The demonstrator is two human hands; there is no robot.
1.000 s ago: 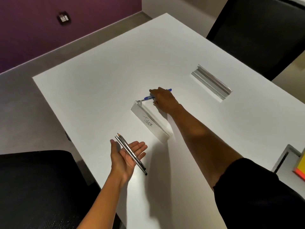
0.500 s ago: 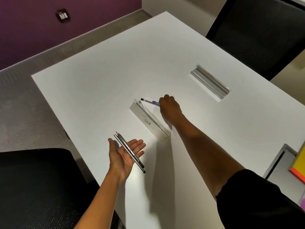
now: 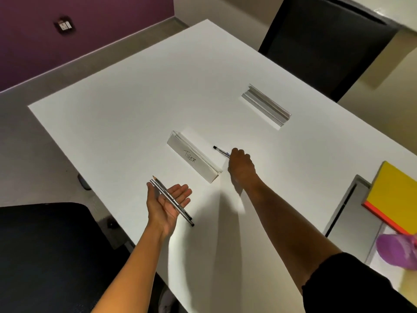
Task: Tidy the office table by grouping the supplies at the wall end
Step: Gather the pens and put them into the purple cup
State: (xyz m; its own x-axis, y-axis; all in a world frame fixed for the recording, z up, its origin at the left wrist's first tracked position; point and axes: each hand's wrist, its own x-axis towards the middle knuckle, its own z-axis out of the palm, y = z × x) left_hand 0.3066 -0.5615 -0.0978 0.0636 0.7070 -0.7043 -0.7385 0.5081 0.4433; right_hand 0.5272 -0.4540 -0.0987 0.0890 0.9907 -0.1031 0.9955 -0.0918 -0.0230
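My left hand is held palm up over the near edge of the white table. Two or three pencils lie across its palm, with fingers spread. My right hand is closed on a blue pen, whose black tip sticks out to the left just above the tabletop. The pen sits just right of a clear name plate marked "TIGER". A second clear plate holder lies farther back on the right.
A black chair stands at the far right side and another at the near left. Off the table's right edge are a grey tray, a yellow box and a purple object. A purple wall is at the far left.
My right hand has carried the blue pen from the far left end of the name plate round to its right side, nearer to me. My left hand has kept still with the pencils.
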